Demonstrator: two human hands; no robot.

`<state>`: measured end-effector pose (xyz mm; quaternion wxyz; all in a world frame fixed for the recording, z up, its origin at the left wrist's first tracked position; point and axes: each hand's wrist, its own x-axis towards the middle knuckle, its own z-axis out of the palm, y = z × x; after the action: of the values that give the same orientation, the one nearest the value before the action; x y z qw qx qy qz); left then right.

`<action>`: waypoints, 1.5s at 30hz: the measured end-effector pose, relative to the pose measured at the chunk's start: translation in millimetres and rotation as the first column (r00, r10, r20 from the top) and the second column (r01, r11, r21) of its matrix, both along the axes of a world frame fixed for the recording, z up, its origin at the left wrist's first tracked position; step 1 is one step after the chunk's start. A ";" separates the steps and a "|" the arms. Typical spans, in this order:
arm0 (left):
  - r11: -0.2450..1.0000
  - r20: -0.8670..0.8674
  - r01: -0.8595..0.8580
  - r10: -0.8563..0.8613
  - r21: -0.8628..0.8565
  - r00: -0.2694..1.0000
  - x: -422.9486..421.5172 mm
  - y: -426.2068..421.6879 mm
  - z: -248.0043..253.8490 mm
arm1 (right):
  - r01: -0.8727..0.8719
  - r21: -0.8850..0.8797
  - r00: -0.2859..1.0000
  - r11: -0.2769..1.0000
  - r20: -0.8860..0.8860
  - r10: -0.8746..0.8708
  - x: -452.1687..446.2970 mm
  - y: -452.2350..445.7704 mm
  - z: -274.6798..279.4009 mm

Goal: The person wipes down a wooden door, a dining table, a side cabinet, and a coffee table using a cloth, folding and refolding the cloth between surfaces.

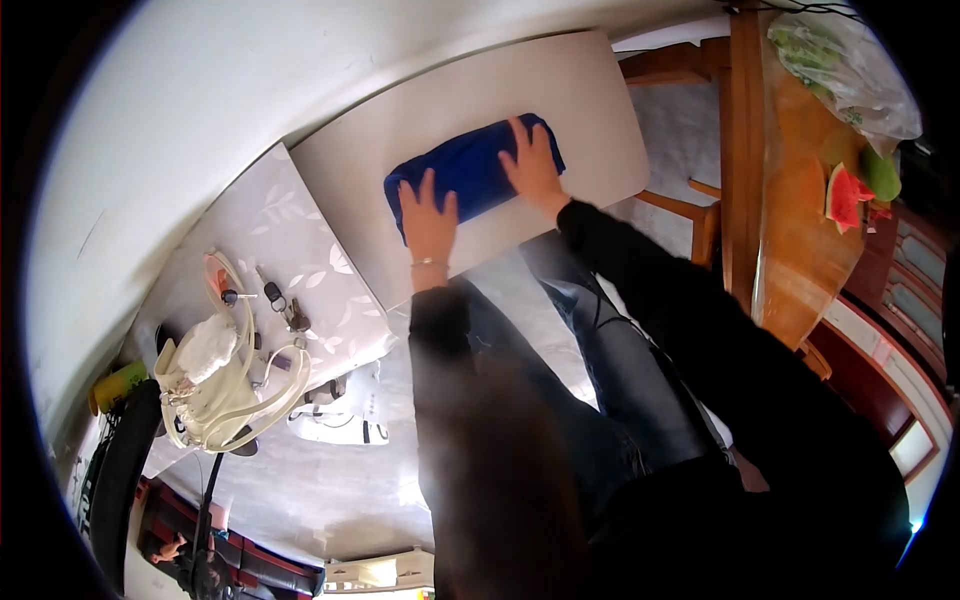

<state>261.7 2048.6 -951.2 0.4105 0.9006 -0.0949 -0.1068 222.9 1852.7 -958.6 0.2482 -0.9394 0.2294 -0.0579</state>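
A folded dark blue cloth (pixel 470 180) lies on the pale tabletop (pixel 390 120), longer than it is wide. My left hand (pixel 430 225) rests on its left end with the fingers spread. Over the right end, my right hand (pixel 533 170) touches the cloth, fingers also apart. A thin bracelet circles my left wrist. Neither hand grips the fabric; both press flat on its top.
At left, a leaf-patterned table (pixel 300 225) carries a cream bag (pixel 215 375) and keys (pixel 295 316). A wooden table (pixel 800 220) at right holds cut watermelon (pixel 845 197) and a plastic bag (pixel 850 75) with something green. A white wall runs behind.
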 end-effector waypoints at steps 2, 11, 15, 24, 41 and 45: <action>0.901 0.071 0.144 -0.189 0.409 0.979 -22.3 -3.9 3.9 | -0.010 -0.069 1.000 0.998 -0.014 0.009 -24.4 26.6 -4.8; 0.852 -0.071 0.029 0.009 0.523 0.997 -136.4 63.1 7.1 | -0.478 -0.112 0.862 0.871 -0.252 0.441 -69.5 94.0 16.1; 0.834 -0.179 -0.039 0.164 0.550 0.970 -169.0 96.9 13.3 | -0.751 -0.028 0.646 0.660 -0.240 0.725 -28.4 129.1 24.4; 0.793 -0.315 -0.087 0.337 0.603 0.887 -115.6 86.9 24.7 | -0.957 -0.080 0.286 0.279 -0.093 0.954 89.5 194.4 9.8; 0.718 -0.078 -0.223 0.360 0.660 0.930 -75.5 -20.8 -10.2 | -0.891 -0.058 0.454 0.450 -0.116 0.884 110.4 103.3 9.0; 0.815 -0.012 -0.188 0.233 0.548 0.972 -66.5 -97.6 -13.6 | -0.786 -0.134 0.618 0.604 -0.218 0.756 101.5 -12.8 17.6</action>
<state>195.3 1951.0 -964.8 0.1511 0.9798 0.0558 -0.1187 324.4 1839.9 -941.0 0.1288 -0.9686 -0.1898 0.0960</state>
